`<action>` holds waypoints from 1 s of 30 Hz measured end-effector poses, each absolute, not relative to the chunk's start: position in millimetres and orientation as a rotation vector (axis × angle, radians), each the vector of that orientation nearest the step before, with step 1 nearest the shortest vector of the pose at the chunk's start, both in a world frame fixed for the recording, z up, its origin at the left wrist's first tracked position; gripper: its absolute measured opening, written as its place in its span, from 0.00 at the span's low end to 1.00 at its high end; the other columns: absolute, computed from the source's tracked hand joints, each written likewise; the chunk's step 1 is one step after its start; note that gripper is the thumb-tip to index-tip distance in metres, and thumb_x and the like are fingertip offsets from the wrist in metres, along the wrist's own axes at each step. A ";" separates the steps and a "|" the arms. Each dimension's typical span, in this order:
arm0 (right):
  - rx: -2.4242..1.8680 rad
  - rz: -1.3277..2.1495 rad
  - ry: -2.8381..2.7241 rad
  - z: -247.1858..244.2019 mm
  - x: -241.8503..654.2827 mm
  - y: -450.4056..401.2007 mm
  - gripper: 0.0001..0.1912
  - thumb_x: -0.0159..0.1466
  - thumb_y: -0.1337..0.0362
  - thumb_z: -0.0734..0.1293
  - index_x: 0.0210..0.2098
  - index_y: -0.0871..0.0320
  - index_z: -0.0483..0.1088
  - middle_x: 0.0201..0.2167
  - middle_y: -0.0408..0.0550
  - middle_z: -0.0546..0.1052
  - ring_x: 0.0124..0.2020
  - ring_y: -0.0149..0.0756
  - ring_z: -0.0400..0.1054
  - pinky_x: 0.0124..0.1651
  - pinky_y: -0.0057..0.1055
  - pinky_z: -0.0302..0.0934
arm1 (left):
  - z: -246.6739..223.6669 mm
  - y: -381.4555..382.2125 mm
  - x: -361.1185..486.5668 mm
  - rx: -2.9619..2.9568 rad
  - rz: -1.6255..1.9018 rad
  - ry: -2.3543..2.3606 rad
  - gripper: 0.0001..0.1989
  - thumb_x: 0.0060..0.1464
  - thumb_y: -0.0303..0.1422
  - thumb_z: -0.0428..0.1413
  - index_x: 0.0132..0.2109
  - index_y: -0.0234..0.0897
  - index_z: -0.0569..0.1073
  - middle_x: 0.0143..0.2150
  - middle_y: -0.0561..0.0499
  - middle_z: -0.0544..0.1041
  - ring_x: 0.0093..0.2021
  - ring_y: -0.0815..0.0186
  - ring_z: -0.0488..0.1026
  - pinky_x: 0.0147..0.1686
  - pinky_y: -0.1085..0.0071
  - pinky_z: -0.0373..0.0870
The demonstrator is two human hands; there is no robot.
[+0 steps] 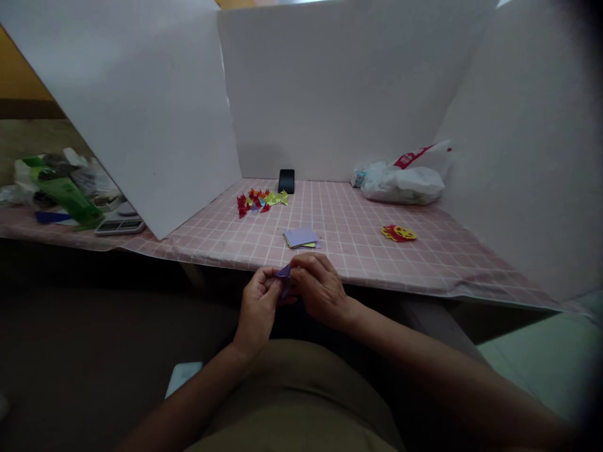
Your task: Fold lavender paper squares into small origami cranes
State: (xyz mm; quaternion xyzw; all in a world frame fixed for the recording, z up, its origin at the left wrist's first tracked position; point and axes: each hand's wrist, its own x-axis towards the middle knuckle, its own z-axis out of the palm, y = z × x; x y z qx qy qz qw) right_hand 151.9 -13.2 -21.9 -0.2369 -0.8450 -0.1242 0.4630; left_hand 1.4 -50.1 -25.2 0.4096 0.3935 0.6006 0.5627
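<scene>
The single view looks from the wearer's head, above and just back from the near edge of the pink checked tablecloth (348,216), facing forward and down across it. Its centre falls on the cloth's near part, by the paper stack (301,237). The wearer's khaki-clad torso (292,402) fills the bottom, closest to the camera; the left hand (258,302) and right hand (323,292) come next, at the cloth's near edge. White panels (339,88) beyond and beside the cloth close off much of the wide outlook. The near edge slants down rightward.
</scene>
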 end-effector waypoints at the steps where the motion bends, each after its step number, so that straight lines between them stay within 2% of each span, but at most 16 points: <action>1: -0.573 -0.328 -2.087 -22.1 152.8 -13.2 0.12 0.70 0.73 0.58 0.40 0.56 0.72 0.43 0.53 0.76 0.46 0.42 0.67 0.50 0.40 0.63 | -24.9 -50.1 1.9 0.965 1.419 0.921 0.15 0.50 0.39 0.66 0.40 0.35 0.72 0.32 0.53 0.79 0.32 0.65 0.79 0.32 0.70 0.77; 5: -0.560 -0.348 -2.092 -23.4 155.6 -11.4 0.13 0.70 0.73 0.59 0.41 0.55 0.73 0.44 0.53 0.76 0.48 0.43 0.67 0.53 0.42 0.63 | -23.6 -49.4 3.3 0.969 1.434 0.908 0.16 0.50 0.39 0.65 0.42 0.36 0.71 0.34 0.51 0.80 0.33 0.63 0.79 0.33 0.68 0.78; 14: -0.665 -0.237 -1.960 -16.4 149.5 -14.7 0.06 0.68 0.72 0.63 0.39 0.56 0.71 0.40 0.53 0.74 0.44 0.43 0.67 0.48 0.41 0.66 | -25.8 -47.2 6.9 1.120 1.529 0.921 0.12 0.53 0.33 0.62 0.44 0.36 0.70 0.39 0.48 0.81 0.39 0.63 0.80 0.39 0.67 0.78; 22: -0.567 -0.451 -2.006 -21.6 154.6 -16.4 0.10 0.69 0.72 0.62 0.36 0.54 0.72 0.35 0.49 0.75 0.39 0.40 0.65 0.43 0.39 0.63 | -21.8 -49.2 7.7 1.093 1.515 0.872 0.19 0.56 0.33 0.60 0.55 0.38 0.69 0.36 0.51 0.80 0.36 0.65 0.79 0.39 0.69 0.77; 27: -0.484 -0.492 -2.118 -21.6 159.4 -11.4 0.12 0.70 0.72 0.60 0.37 0.53 0.72 0.38 0.48 0.79 0.43 0.40 0.68 0.51 0.41 0.62 | -24.3 -44.7 -1.9 0.978 1.382 0.839 0.13 0.56 0.35 0.60 0.48 0.35 0.76 0.41 0.47 0.81 0.39 0.63 0.78 0.39 0.68 0.77; 30: -0.386 -0.576 -2.158 -19.3 160.7 -10.6 0.11 0.71 0.71 0.61 0.37 0.55 0.73 0.38 0.47 0.79 0.45 0.39 0.69 0.55 0.41 0.63 | -18.6 -37.1 -9.8 0.984 1.282 0.894 0.12 0.55 0.39 0.62 0.40 0.33 0.79 0.35 0.48 0.81 0.35 0.66 0.76 0.36 0.72 0.75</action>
